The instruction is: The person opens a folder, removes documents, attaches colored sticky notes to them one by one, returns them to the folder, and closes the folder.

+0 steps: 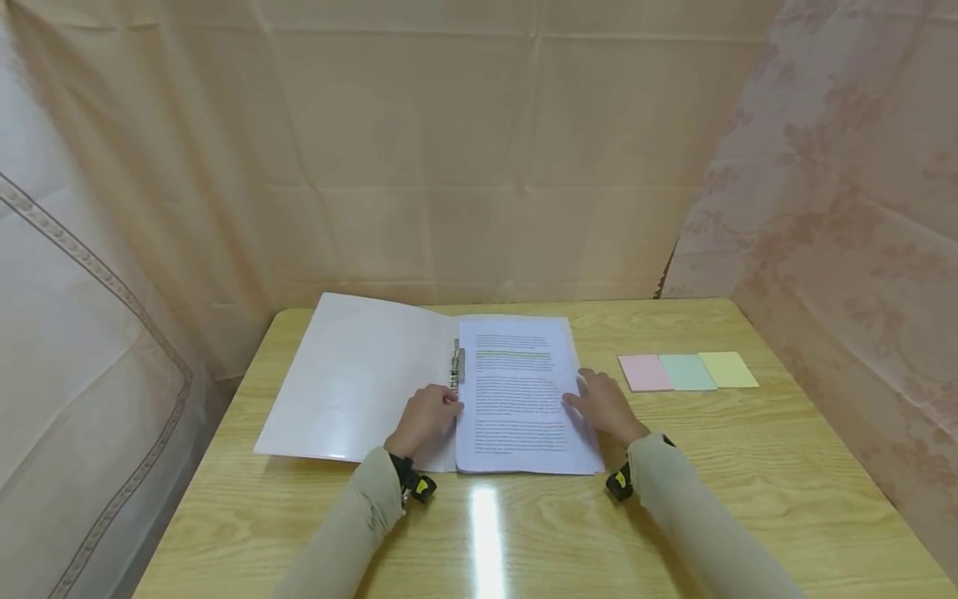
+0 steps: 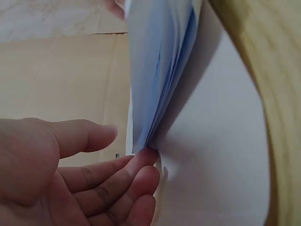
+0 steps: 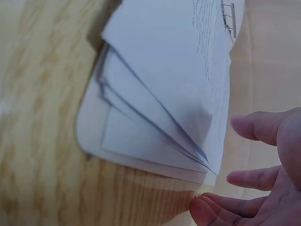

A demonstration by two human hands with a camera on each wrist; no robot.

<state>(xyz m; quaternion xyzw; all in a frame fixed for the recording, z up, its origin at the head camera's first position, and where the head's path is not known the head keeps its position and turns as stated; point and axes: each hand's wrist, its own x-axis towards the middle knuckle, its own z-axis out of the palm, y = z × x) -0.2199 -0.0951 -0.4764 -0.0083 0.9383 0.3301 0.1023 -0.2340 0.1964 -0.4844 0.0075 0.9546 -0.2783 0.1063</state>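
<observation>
A white ring binder lies spread on the table, its cover laid out to the left. Over its right side rests a stack of printed sheets; the top one has a green highlighted line. Metal rings show along the spine. My left hand is at the stack's left edge, its fingertips touching the sheets' edges while the thumb stays off them. At the right edge is my right hand, thumb and fingers apart. The sheets fan slightly near their lower right corner in the right wrist view.
Pink, green and yellow sticky note pads lie in a row to the right on the wooden table. Beige curtain hangs behind the table, with patterned cloth along the right side.
</observation>
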